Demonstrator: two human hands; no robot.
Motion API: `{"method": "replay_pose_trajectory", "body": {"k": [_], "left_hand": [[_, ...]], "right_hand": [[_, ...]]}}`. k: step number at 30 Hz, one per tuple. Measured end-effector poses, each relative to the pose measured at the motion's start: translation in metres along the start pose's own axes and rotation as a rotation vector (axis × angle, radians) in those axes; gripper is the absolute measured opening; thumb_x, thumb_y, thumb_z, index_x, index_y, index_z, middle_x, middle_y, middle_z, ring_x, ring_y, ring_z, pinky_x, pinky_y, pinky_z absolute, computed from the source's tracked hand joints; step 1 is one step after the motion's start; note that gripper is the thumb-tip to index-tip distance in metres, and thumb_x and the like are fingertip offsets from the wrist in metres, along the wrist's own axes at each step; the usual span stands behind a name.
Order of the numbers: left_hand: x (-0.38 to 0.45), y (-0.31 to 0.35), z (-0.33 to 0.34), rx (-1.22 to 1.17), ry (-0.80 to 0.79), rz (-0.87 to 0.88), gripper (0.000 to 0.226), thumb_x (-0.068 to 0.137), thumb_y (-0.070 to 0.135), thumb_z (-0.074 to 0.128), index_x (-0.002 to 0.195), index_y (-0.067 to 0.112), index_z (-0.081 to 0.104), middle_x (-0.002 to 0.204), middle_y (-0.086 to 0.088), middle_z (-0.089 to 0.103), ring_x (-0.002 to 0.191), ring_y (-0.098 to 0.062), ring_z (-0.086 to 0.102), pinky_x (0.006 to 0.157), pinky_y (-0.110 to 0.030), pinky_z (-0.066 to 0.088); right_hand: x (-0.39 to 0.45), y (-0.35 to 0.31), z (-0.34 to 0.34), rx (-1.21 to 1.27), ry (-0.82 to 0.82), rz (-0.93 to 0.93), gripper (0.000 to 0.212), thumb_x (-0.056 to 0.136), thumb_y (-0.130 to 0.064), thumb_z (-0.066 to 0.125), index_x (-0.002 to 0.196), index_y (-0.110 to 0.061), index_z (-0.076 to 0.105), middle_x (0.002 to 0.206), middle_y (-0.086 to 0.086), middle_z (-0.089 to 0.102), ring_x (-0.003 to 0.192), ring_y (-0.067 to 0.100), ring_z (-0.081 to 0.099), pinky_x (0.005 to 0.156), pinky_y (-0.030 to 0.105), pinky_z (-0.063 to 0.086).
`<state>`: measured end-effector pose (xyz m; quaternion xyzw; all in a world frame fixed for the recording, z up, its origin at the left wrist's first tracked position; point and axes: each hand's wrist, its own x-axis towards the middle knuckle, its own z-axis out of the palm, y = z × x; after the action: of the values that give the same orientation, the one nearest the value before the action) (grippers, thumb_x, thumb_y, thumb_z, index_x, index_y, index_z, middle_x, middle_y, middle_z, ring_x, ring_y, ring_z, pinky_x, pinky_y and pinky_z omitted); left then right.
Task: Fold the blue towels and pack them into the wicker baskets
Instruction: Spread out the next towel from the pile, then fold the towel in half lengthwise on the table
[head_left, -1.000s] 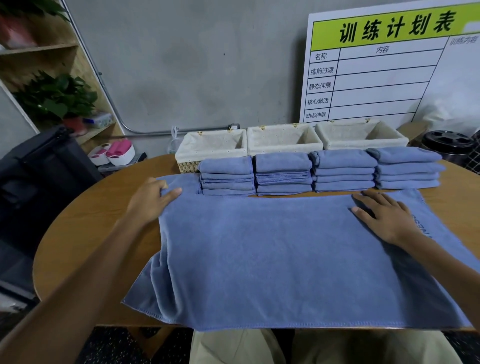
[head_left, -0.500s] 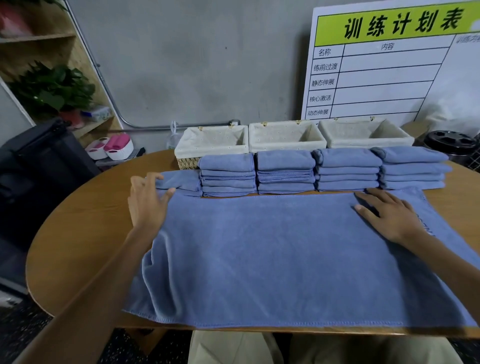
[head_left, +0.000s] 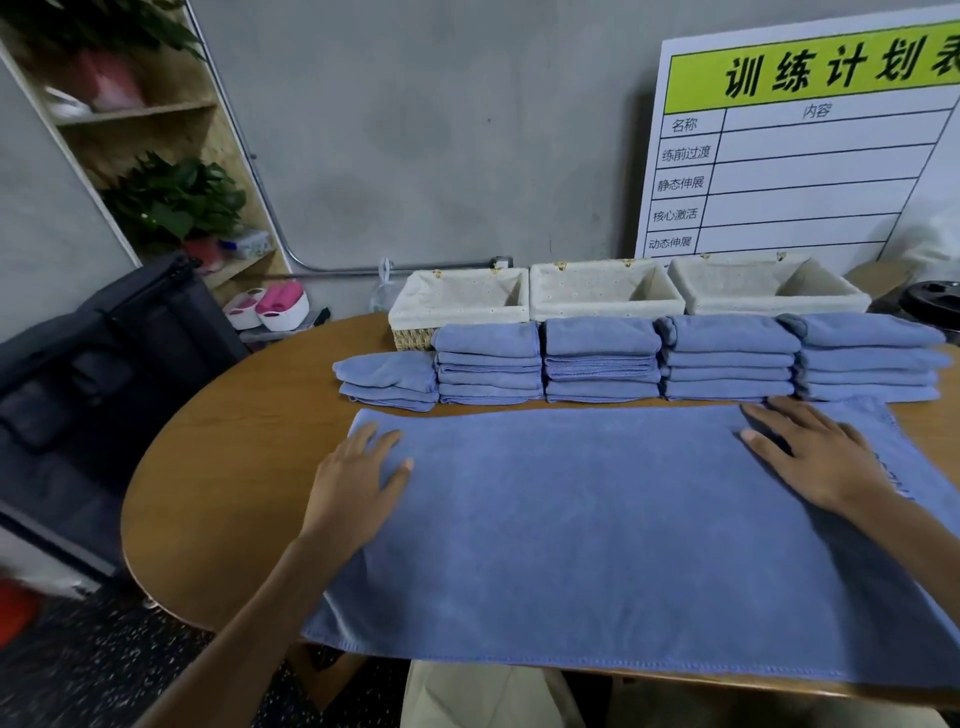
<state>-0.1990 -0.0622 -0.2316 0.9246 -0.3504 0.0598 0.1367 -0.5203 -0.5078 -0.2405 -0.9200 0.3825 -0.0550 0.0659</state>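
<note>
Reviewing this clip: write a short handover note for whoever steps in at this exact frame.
Left hand and right hand: both flat and open, pressing the spread towel on the table.
Done: five stacks of folded towels sit in a row behind it.
Left: fold this towel, then pack everything; the three wicker baskets along the back hold no towels yet.

Matt blue cloth towel (head_left: 597, 519) on smooth wood table (head_left: 218, 467)
</note>
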Motion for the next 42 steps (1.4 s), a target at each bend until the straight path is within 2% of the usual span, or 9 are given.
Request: {"method": "replay_pose_trajectory", "body": {"k": [6, 9, 12, 20, 25, 29, 33, 38, 42], "left_hand": [[0.035, 0.002, -0.01, -0.055, -0.002, -0.321, 0.061, 0.095, 0.052, 0.058, 0.142, 0.017, 0.043, 0.135, -0.012, 0.047, 0.121, -0.034, 0.051, 0.09, -0.046, 0.045], [0.059, -0.01, -0.017, -0.207, -0.034, -0.328, 0.028, 0.087, 0.038, 0.072, 0.103, 0.016, 0.069, 0.117, -0.006, 0.059, 0.103, -0.029, 0.063, 0.078, -0.038, 0.052], [0.068, -0.021, -0.019, -0.363, -0.002, -0.212, 0.012, 0.079, 0.012, 0.074, 0.071, 0.017, 0.066, 0.093, -0.002, 0.067, 0.085, -0.016, 0.063, 0.065, -0.027, 0.046], [0.075, -0.042, -0.036, -0.64, 0.086, -0.233, 0.03, 0.093, 0.027, 0.07, 0.113, 0.016, 0.052, 0.11, 0.004, 0.06, 0.097, -0.014, 0.059, 0.075, -0.031, 0.046], [0.081, -0.051, -0.028, -0.514, 0.134, -0.157, 0.031, 0.091, 0.028, 0.073, 0.112, 0.018, 0.053, 0.088, 0.0, 0.056, 0.083, -0.02, 0.055, 0.066, -0.031, 0.041], [0.078, -0.055, -0.011, -0.338, 0.101, -0.076, 0.03, 0.091, 0.026, 0.072, 0.114, 0.017, 0.056, 0.104, -0.004, 0.055, 0.095, -0.025, 0.056, 0.077, -0.037, 0.044], [0.059, -0.033, -0.016, -0.191, 0.285, -0.069, 0.025, 0.098, 0.027, 0.06, 0.122, 0.02, 0.06, 0.117, -0.004, 0.051, 0.104, -0.025, 0.056, 0.088, -0.044, 0.049], [0.014, -0.017, 0.008, -0.076, -0.041, 0.118, 0.079, 0.087, 0.068, 0.026, 0.142, 0.021, 0.055, 0.15, -0.002, 0.049, 0.141, -0.022, 0.043, 0.114, -0.043, 0.036], [0.022, -0.013, 0.001, 0.033, -0.099, 0.081, 0.076, 0.094, 0.067, 0.019, 0.154, 0.025, 0.038, 0.163, 0.001, 0.028, 0.152, -0.018, 0.021, 0.121, -0.049, 0.016]], "right_hand": [[0.0, 0.001, -0.001, -0.002, 0.003, 0.002, 0.081, 0.082, -0.075, 0.008, 0.153, -0.041, 0.028, 0.163, -0.007, 0.023, 0.15, 0.019, 0.018, 0.119, 0.048, 0.019], [0.001, 0.002, 0.0, 0.001, 0.017, -0.008, 0.079, 0.084, -0.074, 0.009, 0.153, -0.04, 0.029, 0.162, -0.007, 0.024, 0.15, 0.019, 0.02, 0.118, 0.049, 0.02], [0.002, 0.002, 0.001, 0.002, 0.028, -0.003, 0.078, 0.085, -0.073, 0.011, 0.152, -0.04, 0.031, 0.162, -0.006, 0.026, 0.149, 0.02, 0.021, 0.118, 0.049, 0.02], [0.002, 0.001, 0.002, 0.013, 0.038, -0.003, 0.075, 0.086, -0.073, 0.014, 0.151, -0.04, 0.033, 0.161, -0.005, 0.028, 0.149, 0.022, 0.023, 0.118, 0.05, 0.021], [-0.001, -0.003, -0.002, 0.024, 0.049, 0.001, 0.075, 0.086, -0.072, 0.016, 0.151, -0.039, 0.035, 0.161, -0.005, 0.029, 0.148, 0.022, 0.024, 0.118, 0.05, 0.021], [-0.002, -0.002, -0.002, 0.019, 0.039, 0.0, 0.076, 0.085, -0.073, 0.014, 0.151, -0.04, 0.034, 0.161, -0.006, 0.029, 0.148, 0.022, 0.024, 0.118, 0.05, 0.021], [-0.003, -0.003, -0.003, 0.024, 0.037, 0.006, 0.074, 0.087, -0.072, 0.017, 0.15, -0.039, 0.035, 0.16, -0.005, 0.03, 0.148, 0.023, 0.025, 0.117, 0.05, 0.022], [-0.002, -0.004, -0.002, 0.018, 0.072, -0.017, 0.068, 0.09, -0.067, 0.022, 0.149, -0.037, 0.039, 0.159, -0.002, 0.033, 0.146, 0.025, 0.029, 0.116, 0.051, 0.025], [-0.001, -0.007, -0.009, 0.131, 0.186, -0.081, 0.074, 0.095, -0.072, 0.021, 0.134, -0.023, 0.061, 0.141, 0.008, 0.056, 0.127, 0.034, 0.053, 0.102, 0.052, 0.043]]}}
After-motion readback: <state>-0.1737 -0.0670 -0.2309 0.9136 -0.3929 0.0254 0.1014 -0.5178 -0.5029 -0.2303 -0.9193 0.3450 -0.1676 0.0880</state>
